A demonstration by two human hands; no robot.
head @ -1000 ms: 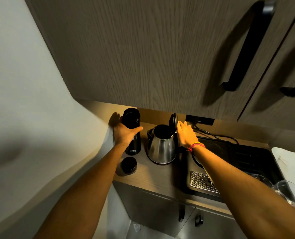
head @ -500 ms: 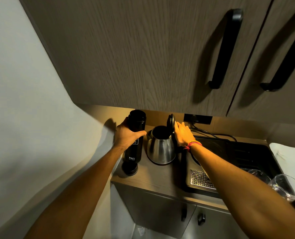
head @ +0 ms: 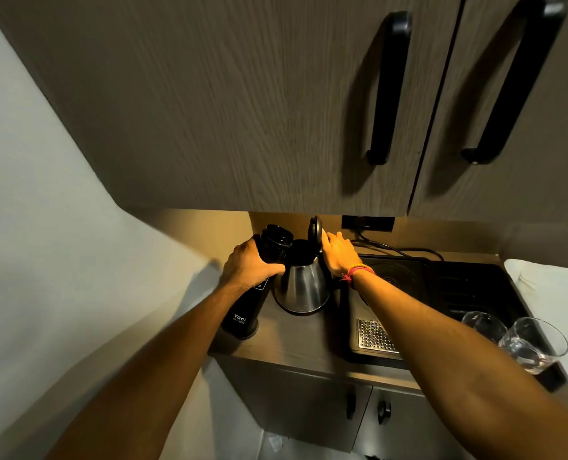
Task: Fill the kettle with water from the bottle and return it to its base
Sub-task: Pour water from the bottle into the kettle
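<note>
A steel kettle (head: 304,288) stands on the wooden counter (head: 295,343) with its black lid (head: 315,232) flipped up. My right hand (head: 339,252) rests against the back of the lid and the handle side, holding the lid upright. My left hand (head: 250,264) grips a tall black bottle (head: 246,308), uncapped, tilted so its open mouth (head: 277,240) leans toward the kettle's opening. The bottle's foot is near the counter's left front corner. No water stream is visible. The kettle's base is hidden under the kettle.
A black sink unit (head: 448,293) with a metal drain grid (head: 373,336) lies right of the kettle. Two glasses (head: 521,340) sit at the right. A wall socket (head: 368,223) with cables is behind. Cabinet doors with black handles (head: 388,88) hang low overhead.
My left hand has lifted the bottle and tilted its mouth toward the kettle. The bottle's cap on the counter is now hidden behind the bottle. My right hand has stayed on the lid.
</note>
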